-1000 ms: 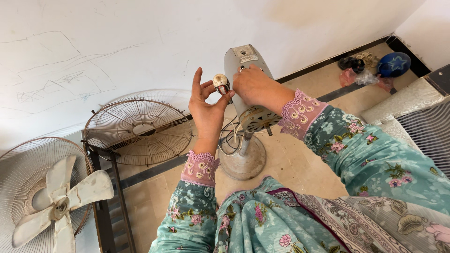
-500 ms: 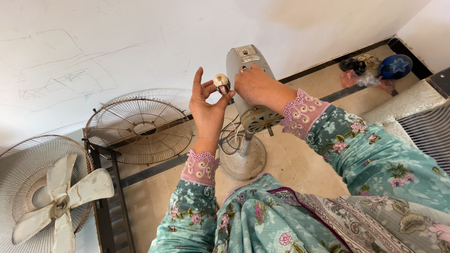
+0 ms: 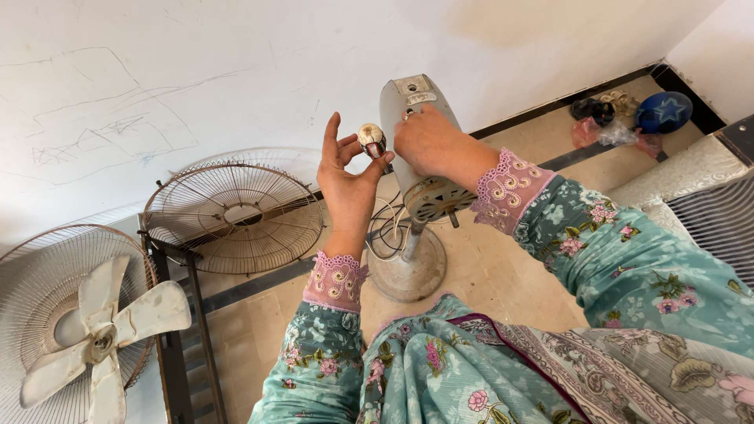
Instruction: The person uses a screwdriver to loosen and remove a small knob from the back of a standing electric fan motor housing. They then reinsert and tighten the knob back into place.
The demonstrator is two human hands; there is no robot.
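Fingers of my left hand (image 3: 345, 177) pinch a small round cream knob (image 3: 371, 139); my right hand (image 3: 428, 141) clasps the grey fan motor housing (image 3: 415, 118), mid-dismantling; next needs steady bracing.

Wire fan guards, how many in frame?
2. One round bare wire fan guard leans against the white wall behind the left hand. The other round wire fan guard, far left, has white blades mounted in front. More may lie outside the frame.

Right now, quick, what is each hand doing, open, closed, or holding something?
Left hand: pinching a small round knob between thumb and fingertips.
Right hand: closed on the grey fan motor housing.
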